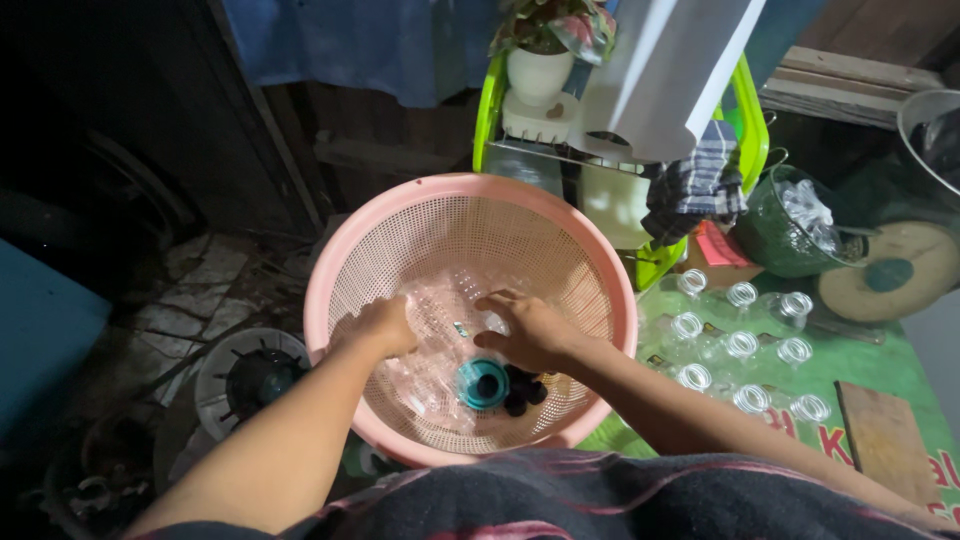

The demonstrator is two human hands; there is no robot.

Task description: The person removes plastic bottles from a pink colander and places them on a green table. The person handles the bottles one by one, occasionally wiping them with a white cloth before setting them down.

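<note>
A round pink perforated plastic basket (pixel 340 250) occupies the centre of the head view, and both hands are inside it. The left hand (pixel 380 325), at 9 o'clock of the basket floor, rests with fingers curled down over a pile of clear plastic bottles (pixel 440 305); whether it grips one cannot be told. The right hand (pixel 530 330), at 3 o'clock of the floor, lies palm down with fingers spread flat on the same bottles, clasping nothing. A teal ring-shaped cap (pixel 482 384) sits at 6 o'clock of the floor, just beside a cluster of small black caps (pixel 520 390). At 3 o'clock of the basket, well apart from the hands, rows of upright clear bottles (pixel 742 345) stand on a green table covering (pixel 850 365). A white pot with a leafy plant (pixel 540 70) stands at 12 o'clock.
</note>
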